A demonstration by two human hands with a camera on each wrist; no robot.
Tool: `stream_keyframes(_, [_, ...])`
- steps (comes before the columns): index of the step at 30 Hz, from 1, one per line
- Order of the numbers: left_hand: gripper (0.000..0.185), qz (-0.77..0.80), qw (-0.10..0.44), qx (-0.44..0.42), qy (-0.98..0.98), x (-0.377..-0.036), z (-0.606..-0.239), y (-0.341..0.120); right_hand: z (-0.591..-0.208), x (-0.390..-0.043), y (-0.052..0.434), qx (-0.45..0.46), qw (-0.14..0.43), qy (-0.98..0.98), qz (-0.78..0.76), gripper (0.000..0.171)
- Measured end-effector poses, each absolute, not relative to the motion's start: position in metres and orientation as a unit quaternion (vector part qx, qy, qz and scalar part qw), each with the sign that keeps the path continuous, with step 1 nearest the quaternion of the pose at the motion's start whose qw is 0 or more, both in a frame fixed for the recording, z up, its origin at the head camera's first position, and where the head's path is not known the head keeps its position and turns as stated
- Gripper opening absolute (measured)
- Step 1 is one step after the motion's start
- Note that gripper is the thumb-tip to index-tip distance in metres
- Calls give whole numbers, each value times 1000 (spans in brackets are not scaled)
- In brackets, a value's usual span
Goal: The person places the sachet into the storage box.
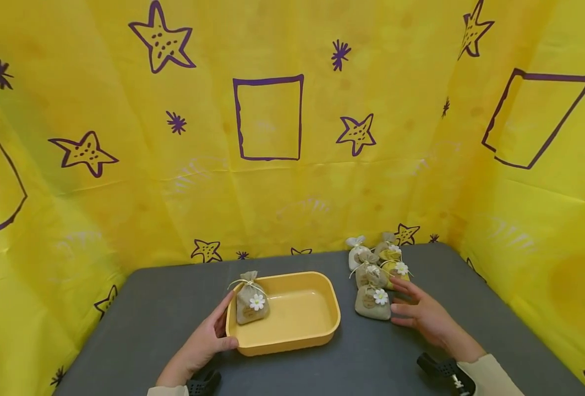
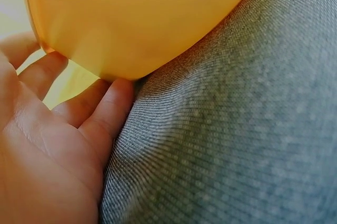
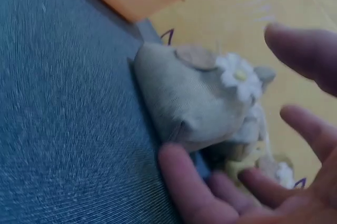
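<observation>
Nearest you, black wrist mounts (image 1: pixel 204 383) are sitting by your pale sleeves (image 1: pixel 490 378), at seven and five o'clock. Just beyond, your left hand (image 1: pixel 203 338) is gripping the yellow tray (image 1: pixel 297 347) at its nine o'clock end, the thumb lying by the near corner and the fingers bending against the outer wall. Your right hand (image 1: pixel 428 320) is hovering at four o'clock from the front sachet (image 1: pixel 371 312), fingers spread wide and slightly bent, with nothing in its grasp; I cannot tell whether a fingertip is touching the cloth. That sachet is resting on the grey worktop (image 1: pixel 138 335), three o'clock from the tray and apart from it, showing a white flower. Inside the tray, a tan sachet (image 1: pixel 246 314) is standing at ten o'clock, its tied neck rising above the rim. Farther off, more sachets are crowding toward twelve o'clock behind the front one: a brownish sachet (image 1: pixel 364 278), a yellow sachet (image 1: pixel 391 269) and a white sachet (image 1: pixel 354 260) among them. Farthest away, a yellow curtain (image 1: pixel 272 214) with purple stars is hanging behind everything.
</observation>
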State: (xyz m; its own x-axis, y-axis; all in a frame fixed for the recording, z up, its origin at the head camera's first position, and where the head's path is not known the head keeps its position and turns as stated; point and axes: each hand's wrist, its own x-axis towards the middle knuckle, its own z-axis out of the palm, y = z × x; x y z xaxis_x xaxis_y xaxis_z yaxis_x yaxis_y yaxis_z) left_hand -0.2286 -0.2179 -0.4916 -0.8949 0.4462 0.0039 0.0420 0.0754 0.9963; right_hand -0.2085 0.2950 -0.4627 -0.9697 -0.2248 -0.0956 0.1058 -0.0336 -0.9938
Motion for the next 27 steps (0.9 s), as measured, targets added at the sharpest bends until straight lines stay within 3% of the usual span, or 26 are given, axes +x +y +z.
stream_keyframes(10, [101, 655, 153, 165, 721, -226, -494, -224, -492, -219, 292, -92, 144, 707, -687, 75])
stream_keyframes(17, [100, 647, 141, 167, 731, -231, -490, -225, -488, -229, 292, -111, 100, 776, -613, 74])
stream_keyframes(27, [99, 657, 149, 182, 716, -230, -495, -215, -490, -217, 299, -140, 87, 782, -601, 75])
